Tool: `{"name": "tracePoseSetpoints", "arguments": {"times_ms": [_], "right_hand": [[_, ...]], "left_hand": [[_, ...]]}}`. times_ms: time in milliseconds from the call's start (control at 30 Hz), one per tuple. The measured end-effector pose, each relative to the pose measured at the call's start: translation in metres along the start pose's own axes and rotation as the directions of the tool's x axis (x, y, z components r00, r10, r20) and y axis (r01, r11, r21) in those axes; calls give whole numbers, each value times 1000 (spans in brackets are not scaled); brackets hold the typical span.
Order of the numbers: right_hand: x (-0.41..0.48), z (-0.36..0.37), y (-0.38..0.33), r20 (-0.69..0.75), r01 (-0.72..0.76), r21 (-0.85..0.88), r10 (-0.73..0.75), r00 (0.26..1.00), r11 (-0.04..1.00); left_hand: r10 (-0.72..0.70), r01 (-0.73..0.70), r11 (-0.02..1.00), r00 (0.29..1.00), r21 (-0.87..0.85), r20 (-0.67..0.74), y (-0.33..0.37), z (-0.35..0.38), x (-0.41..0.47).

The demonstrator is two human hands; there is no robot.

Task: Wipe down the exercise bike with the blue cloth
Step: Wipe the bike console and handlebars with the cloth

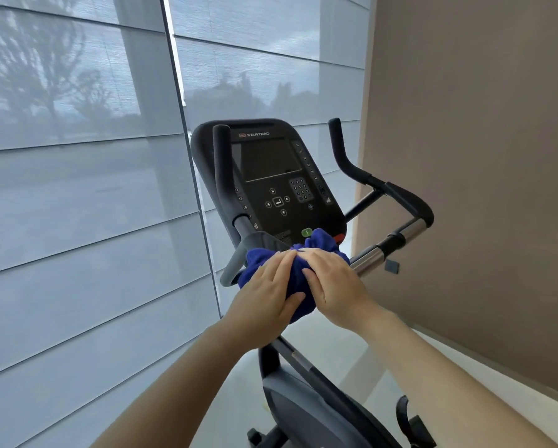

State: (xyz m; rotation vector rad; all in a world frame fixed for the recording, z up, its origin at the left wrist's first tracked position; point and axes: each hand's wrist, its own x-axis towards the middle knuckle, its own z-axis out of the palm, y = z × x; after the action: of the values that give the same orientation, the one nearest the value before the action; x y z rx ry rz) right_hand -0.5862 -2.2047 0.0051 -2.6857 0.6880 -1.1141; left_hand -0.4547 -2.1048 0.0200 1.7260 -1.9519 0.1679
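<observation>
A black exercise bike (306, 392) stands in front of me, its console (271, 176) tilted up with a dark screen and keypad. A bunched blue cloth (322, 242) lies over the handlebar centre just below the console. My left hand (268, 289) presses flat on the cloth's left side, fingers together. My right hand (332, 282) lies on its right side, fingers curled over the fabric. Both hands hold the cloth against the bar. The bar under the cloth is hidden.
Black handlebar horns rise at left (221, 163) and right (342, 150), with a chrome grip (397, 237) to the right. Large shaded windows (77, 189) fill the left. A brown wall (481, 156) is close on the right. A pedal (410, 418) shows low down.
</observation>
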Motion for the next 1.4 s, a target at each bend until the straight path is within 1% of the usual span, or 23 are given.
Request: {"name": "tracePoseSetpoints", "arguments": {"times_ms": [133, 367, 500, 633, 800, 900, 967, 1133, 1233, 1400], "right_hand": [[0, 1, 10, 3, 14, 17, -14, 1000, 1000], [2, -3, 37, -86, 50, 47, -46, 995, 998], [4, -14, 70, -124, 26, 67, -18, 992, 997], [2, -31, 115, -154, -15, 17, 17, 988, 1000], [-4, -49, 183, -184, -73, -49, 63, 981, 996], [-1, -60, 225, -184, -92, -149, 64, 981, 984], [5, -68, 248, -170, -120, -179, 89, 981, 977], [24, -84, 295, -110, -118, -170, 100, 989, 978], [33, -89, 318, -115, -148, -147, 132, 985, 978], [46, -94, 349, -114, -177, -118, 164, 980, 977]], "left_hand": [[6, -5, 999, 1000, 42, -11, 3, 2, 4], [3, -2, 992, 1000, 130, -11, 13, 16, 29], [22, -20, 989, 1000, 148, -10, 26, 36, 60], [23, -30, 984, 999, 174, 42, 44, 69, 102], [4, -16, 991, 996, 130, 92, 73, 114, 157], [23, -36, 989, 995, 142, 93, 85, 140, 194], [35, -47, 989, 996, 143, 82, 86, 155, 218], [21, -28, 994, 997, 106, 70, 93, 183, 265], [-14, 9, 998, 998, 64, 68, 102, 195, 291], [-77, 75, 997, 990, 20, 114, 110, 205, 321]]}}
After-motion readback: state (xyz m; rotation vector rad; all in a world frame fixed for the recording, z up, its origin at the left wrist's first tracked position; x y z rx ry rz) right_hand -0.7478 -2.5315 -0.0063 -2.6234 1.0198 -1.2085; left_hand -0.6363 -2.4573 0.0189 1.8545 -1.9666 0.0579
